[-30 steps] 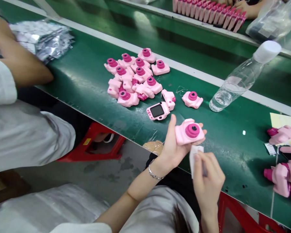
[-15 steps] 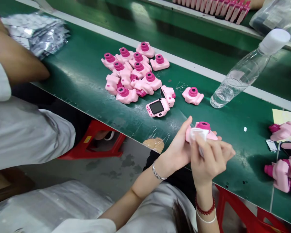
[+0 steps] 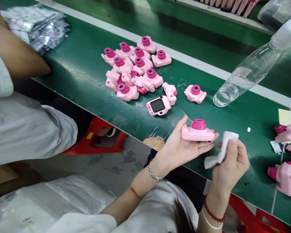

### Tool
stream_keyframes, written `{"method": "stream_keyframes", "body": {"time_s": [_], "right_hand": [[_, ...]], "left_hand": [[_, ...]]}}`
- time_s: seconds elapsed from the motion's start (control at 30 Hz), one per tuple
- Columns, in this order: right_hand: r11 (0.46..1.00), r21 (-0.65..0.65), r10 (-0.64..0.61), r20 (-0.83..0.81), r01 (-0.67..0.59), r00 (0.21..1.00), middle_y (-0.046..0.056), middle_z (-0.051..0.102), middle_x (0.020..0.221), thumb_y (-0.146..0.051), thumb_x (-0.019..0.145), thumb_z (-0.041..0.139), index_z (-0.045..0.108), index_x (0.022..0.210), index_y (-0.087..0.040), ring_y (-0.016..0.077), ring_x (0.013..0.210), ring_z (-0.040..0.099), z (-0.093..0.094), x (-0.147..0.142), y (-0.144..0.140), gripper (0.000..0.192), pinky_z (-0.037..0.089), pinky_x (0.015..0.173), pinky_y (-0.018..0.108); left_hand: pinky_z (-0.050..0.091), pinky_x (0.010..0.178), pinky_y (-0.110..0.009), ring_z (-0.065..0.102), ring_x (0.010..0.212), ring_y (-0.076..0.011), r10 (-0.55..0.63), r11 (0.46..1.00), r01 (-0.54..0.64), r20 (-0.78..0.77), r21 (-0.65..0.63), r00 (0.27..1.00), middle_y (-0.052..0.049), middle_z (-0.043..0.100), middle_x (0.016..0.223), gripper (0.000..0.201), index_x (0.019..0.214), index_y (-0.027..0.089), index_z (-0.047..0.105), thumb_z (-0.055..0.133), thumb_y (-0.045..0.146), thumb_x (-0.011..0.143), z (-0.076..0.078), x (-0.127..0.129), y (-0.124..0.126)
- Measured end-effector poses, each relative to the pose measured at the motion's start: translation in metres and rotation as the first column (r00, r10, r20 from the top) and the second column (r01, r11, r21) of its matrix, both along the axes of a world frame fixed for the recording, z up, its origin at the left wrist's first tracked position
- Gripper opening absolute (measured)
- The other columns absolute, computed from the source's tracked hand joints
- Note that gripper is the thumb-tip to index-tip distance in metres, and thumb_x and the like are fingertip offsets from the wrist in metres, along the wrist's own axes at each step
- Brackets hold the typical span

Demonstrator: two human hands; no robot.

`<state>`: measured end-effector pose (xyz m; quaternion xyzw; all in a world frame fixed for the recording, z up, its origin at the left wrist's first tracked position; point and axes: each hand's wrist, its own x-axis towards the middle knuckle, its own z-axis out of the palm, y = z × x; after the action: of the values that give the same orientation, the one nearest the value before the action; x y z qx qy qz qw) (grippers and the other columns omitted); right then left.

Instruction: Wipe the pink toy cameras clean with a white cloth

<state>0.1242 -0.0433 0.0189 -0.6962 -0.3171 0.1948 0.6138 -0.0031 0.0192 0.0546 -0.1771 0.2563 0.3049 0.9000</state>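
On outspread left hand (image 3: 180,149), camera (image 3: 196,133) lens up, long axis sideways; cloth (image 3: 224,147) in pinched right hand (image 3: 229,168)

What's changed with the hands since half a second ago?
The right hand has drawn the white cloth rightward off the pink camera, keeping hold of it. The camera still rests on the left hand; the bottle and other cameras stayed put.

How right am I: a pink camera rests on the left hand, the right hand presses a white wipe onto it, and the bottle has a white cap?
One thing is wrong: in the head view, the right hand holds the white wipe clear of the pink camera, which rests on the left hand. The bottle has a white cap.
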Motion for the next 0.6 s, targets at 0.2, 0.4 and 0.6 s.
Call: {"method": "stream_keyframes", "body": {"time_s": [0.2,0.4,0.6], "right_hand": [[0.996,0.086,0.018,-0.148,-0.005,0.989,-0.003,0.051,0.061,-0.050,0.089,0.071,0.064,0.073,-0.022,0.0151,0.061,0.052,0.012,0.002,-0.009,0.033,0.048,0.068,0.034],[0.991,0.120,0.068,-0.140,-0.051,0.988,-0.003,0.052,0.066,-0.044,0.091,0.069,0.064,0.078,-0.021,0.0162,0.065,0.054,0.014,-0.005,-0.021,0.026,0.049,0.070,0.036],[0.833,0.189,0.354,0.541,-0.521,0.763,-0.003,0.061,0.073,-0.024,0.096,0.063,0.071,0.090,-0.027,0.0148,0.075,0.056,0.017,-0.004,-0.009,0.010,0.042,0.077,0.036]], "left_hand": [[0.042,0.106,-0.042,0.072,0.107,-0.0297,-0.017,0.989,-0.003,0.137,0.146,0.990,-0.014,0.075,0.108,0.034,0.102,0.014,0.065,0.055,0.041,0.083,-0.019,-0.001,0.002],[0.039,0.108,-0.042,0.069,0.115,-0.0292,-0.047,0.976,0.000,0.209,0.220,0.977,-0.012,0.075,0.118,0.026,0.084,0.019,0.065,0.056,0.044,0.082,-0.029,0.003,0.001],[0.050,0.088,-0.035,0.071,0.099,-0.0250,-0.107,0.958,0.047,0.201,0.281,0.974,-0.012,0.075,0.106,0.036,0.082,0.017,0.063,0.069,0.051,0.074,-0.041,0.001,-0.006]]}}
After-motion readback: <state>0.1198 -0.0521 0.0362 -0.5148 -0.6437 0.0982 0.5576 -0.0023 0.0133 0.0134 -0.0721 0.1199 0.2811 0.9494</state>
